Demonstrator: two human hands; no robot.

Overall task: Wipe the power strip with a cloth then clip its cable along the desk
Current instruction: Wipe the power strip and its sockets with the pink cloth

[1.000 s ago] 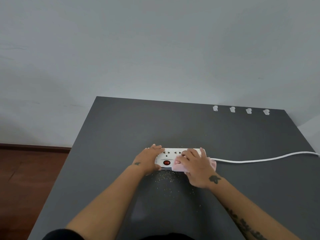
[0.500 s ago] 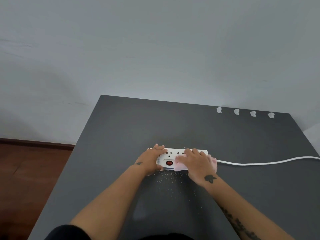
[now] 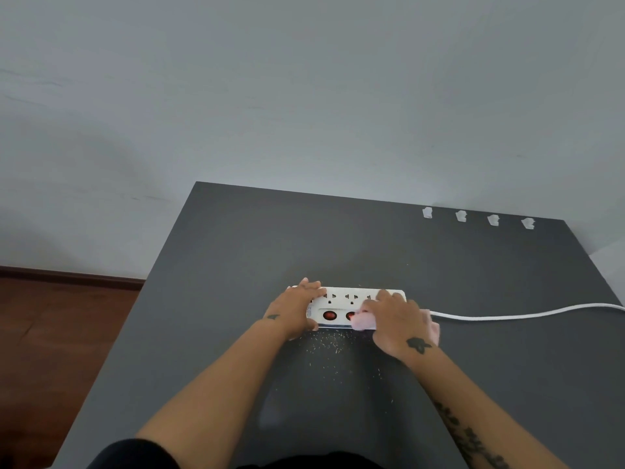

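Note:
A white power strip with red switches lies on the dark grey desk. My left hand grips its left end and holds it down. My right hand presses a pink cloth on the strip's right half, hiding that part. The cloth also sticks out behind my wrist. The white cable runs from the strip's right end to the desk's right edge. Several white cable clips sit in a row along the far right edge of the desk.
Fine light crumbs are scattered on the desk just in front of the strip. A grey wall stands right behind the desk. Brown wooden floor lies to the left, below the desk's left edge.
My right hand has slid the cloth to the right along the strip, uncovering a second red switch. My left hand stays on the left end.

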